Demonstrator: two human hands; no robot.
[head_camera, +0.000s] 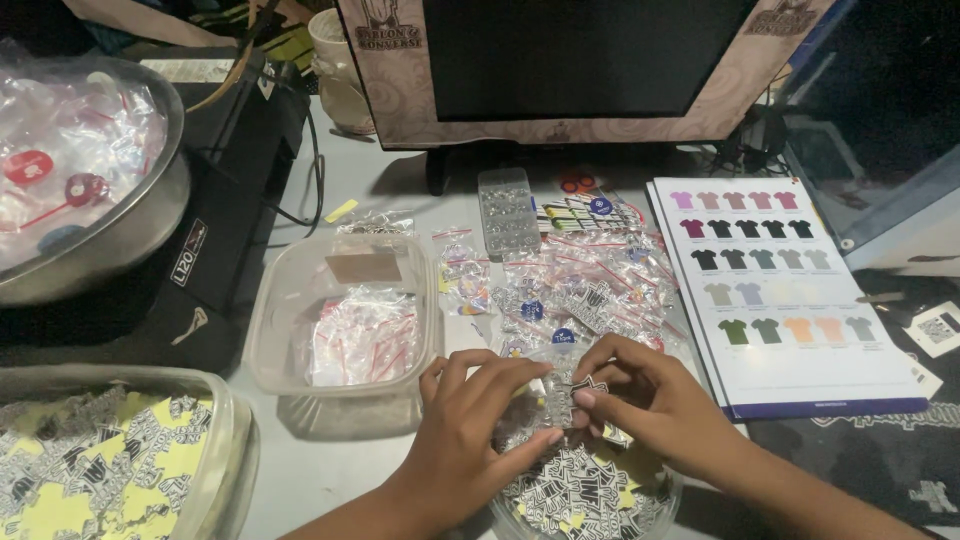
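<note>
My left hand (470, 420) and my right hand (645, 395) meet over a round bowl (585, 495) full of black-and-white stickers. Between the fingertips of both hands is a small clear plastic bag (560, 393) with a black-and-white sticker at its mouth. My left thumb and fingers pinch the bag's left side. My right fingers pinch the sticker and the bag's right edge. Just beyond my hands lies a heap of small clear bags with stickers inside (585, 290).
A clear plastic tub (345, 320) holds small red-lined bags. A container of stickers (110, 460) sits front left, a metal bowl of bags (90, 170) on a black printer (215, 250) back left. A monitor (580, 70) stands behind, a shirt colour chart (785, 300) to the right.
</note>
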